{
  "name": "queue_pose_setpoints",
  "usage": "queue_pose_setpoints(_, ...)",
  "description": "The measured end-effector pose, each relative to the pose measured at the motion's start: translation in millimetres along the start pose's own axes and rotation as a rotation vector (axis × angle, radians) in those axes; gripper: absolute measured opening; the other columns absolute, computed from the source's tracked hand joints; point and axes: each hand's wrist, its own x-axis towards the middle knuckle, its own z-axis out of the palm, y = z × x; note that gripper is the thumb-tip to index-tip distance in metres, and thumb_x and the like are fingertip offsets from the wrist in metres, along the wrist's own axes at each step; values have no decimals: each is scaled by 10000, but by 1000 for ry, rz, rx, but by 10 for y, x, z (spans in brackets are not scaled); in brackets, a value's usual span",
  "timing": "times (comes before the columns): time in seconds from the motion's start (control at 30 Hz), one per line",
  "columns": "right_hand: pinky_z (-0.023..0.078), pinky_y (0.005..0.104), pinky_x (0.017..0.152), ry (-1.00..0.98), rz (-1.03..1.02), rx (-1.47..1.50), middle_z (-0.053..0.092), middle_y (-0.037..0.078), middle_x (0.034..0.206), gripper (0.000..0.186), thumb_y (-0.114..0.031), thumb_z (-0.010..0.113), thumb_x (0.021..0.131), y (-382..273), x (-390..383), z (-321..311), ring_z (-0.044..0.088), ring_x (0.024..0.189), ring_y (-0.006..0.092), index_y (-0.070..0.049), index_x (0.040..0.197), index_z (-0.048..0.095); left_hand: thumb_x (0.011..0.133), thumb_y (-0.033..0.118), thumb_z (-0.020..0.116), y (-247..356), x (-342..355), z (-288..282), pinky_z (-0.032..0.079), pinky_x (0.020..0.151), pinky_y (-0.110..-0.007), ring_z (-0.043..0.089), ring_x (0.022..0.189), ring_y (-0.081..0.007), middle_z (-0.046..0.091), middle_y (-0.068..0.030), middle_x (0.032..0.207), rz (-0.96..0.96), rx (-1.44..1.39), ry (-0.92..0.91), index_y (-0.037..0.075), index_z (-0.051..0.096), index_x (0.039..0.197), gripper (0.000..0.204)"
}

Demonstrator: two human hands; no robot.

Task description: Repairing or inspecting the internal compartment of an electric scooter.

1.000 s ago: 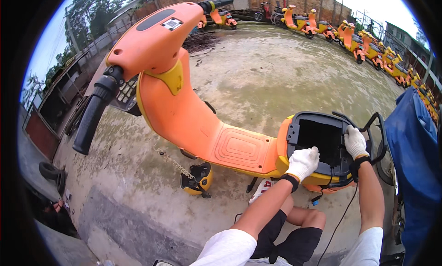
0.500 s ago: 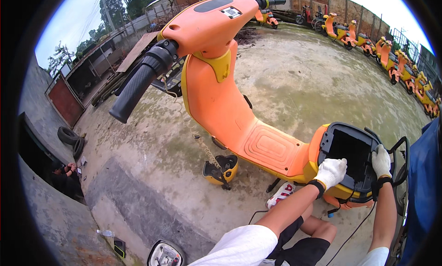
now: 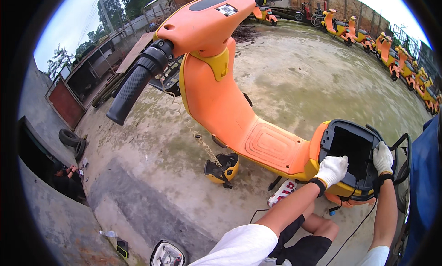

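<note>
An orange and yellow electric scooter (image 3: 271, 148) stands across the middle, its black under-seat compartment (image 3: 338, 128) uncovered at the right. My left hand (image 3: 332, 170), in a white knit glove, is closed in a fist or pinch at the compartment's near left edge; anything in its fingers is hidden. At the right side of the opening, my right hand (image 3: 382, 158), gloved the same, has its fingers curled on the black rim. Below the compartment hangs a cable with a blue connector (image 3: 334, 211). The inside of the compartment is too dark to make out.
A yellow helmet (image 3: 221, 168) lies beside the scooter, a coiled cord above it. A headlight-like part (image 3: 167, 254) and a small dark device (image 3: 122, 248) are on the ground at lower left. A person (image 3: 66, 178) sits by the doorway. Parked scooters (image 3: 401, 65) line the far right.
The whole view has shifted slightly. Both hands stay at the compartment, with the left one barely moved and the right one still at the rim.
</note>
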Motion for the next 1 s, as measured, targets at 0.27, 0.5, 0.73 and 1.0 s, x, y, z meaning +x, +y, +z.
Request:
queue_pose_setpoints(0.27,518,522,850,-10,-62,39,667,217,1003,147,-148,626,933,24,-25,-11,661,966,435,-71,1055,597,953,259,580,-30,-14,-8,577,664,-499,708,695,-394,700,-193,737,-3,10,18,52,638,886,225)
queue_pose_setpoints(0.5,559,505,766,9,-73,-201,652,242,1002,121,-100,595,934,21,106,121,686,909,431,-22,1027,604,944,252,583,-51,9,26,574,650,-494,715,695,-372,707,-169,734,5,16,31,62,643,867,213)
queue_pose_setpoints(0.73,539,519,786,4,-70,-138,640,248,992,100,-87,597,931,37,83,138,671,930,439,-26,1009,605,917,184,588,3,-25,-99,590,717,-470,742,804,-365,734,-194,820,-37,-4,-67,32,687,950,184)
queue_pose_setpoints(1.0,531,537,760,-4,-113,-142,612,212,1055,111,-114,600,943,99,-101,-85,671,907,435,-67,1044,596,939,248,576,29,-11,58,571,677,-524,709,728,-399,706,-189,759,1,-15,16,70,643,873,201)
